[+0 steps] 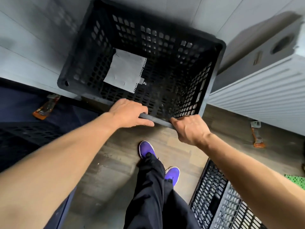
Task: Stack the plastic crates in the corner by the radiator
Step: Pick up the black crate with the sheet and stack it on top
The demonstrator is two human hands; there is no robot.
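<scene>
**Hands gripped black crate [165,66] beside radiator [264,91]**

Both hands held the black crate by its near rim. It sat in the corner, its right side just beside the radiator and its far side near the wall. The left hand [130,113] curled over the rim with its thumb underneath. The right hand [189,128] clenched the same rim nearer the crate's right corner. A sheet of paper [125,70] lay on the mesh bottom. A second crate [219,200] stood on the floor [118,156].
</scene>
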